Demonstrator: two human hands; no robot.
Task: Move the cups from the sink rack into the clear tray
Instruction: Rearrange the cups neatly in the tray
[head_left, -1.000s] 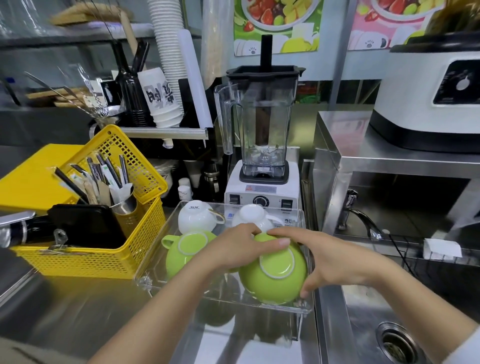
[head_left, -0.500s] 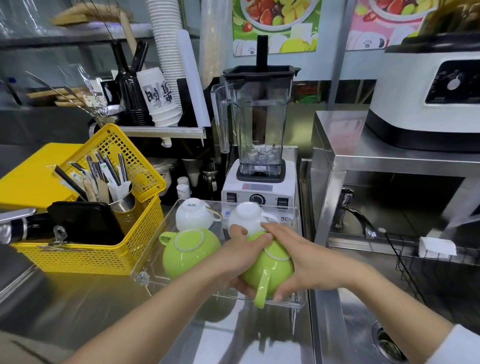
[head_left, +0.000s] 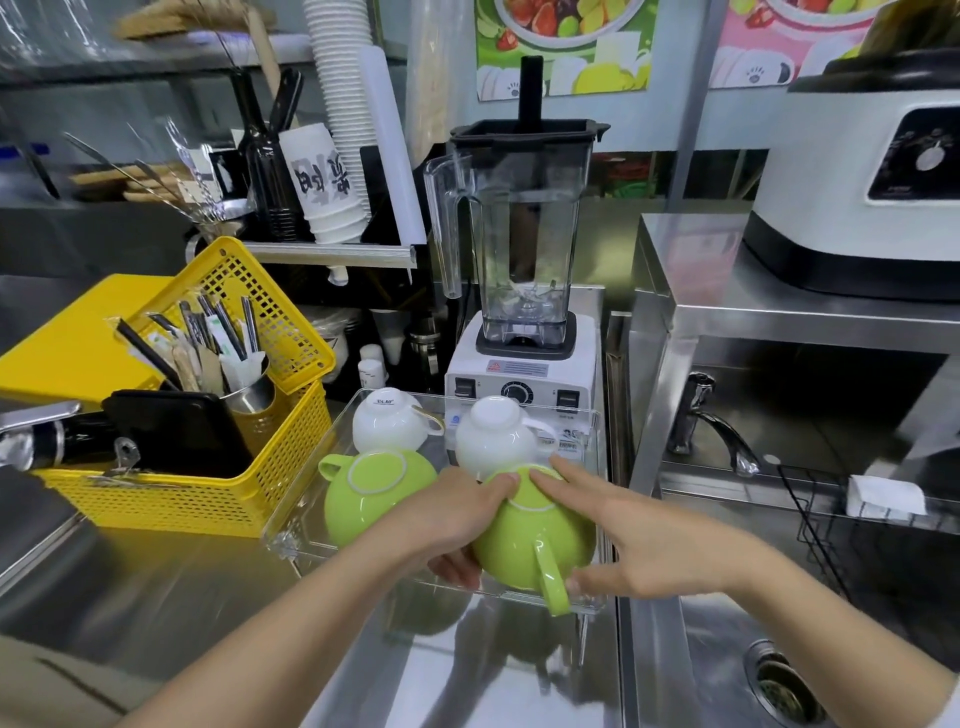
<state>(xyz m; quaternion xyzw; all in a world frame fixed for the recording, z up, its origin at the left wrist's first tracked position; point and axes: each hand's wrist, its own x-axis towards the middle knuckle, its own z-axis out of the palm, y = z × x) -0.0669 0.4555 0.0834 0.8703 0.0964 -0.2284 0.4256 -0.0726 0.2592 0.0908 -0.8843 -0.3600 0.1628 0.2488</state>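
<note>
A clear tray (head_left: 597, 457) on the steel counter holds upside-down cups: two white cups (head_left: 387, 426) (head_left: 493, 436) at the back and a green cup (head_left: 371, 493) at front left. A second green cup (head_left: 530, 540) sits inverted at front right, its handle pointing toward me over the tray's front edge. My left hand (head_left: 447, 519) grips its left side, thumb underneath. My right hand (head_left: 628, 540) touches its base with the fingertips and its handle with the thumb. The black wire sink rack (head_left: 831, 525) at right shows no cups.
A yellow basket (head_left: 208, 493) with utensils and a black phone stands left of the tray. A blender (head_left: 519, 291) is right behind it. The sink with faucet (head_left: 711, 426) and drain (head_left: 784, 691) lies to the right, under a steel shelf carrying a white appliance (head_left: 872, 171).
Both hands turned the front-right green cup so its handle now points toward me, and lowered it into the tray's front right corner. My right hand's fingers have spread.
</note>
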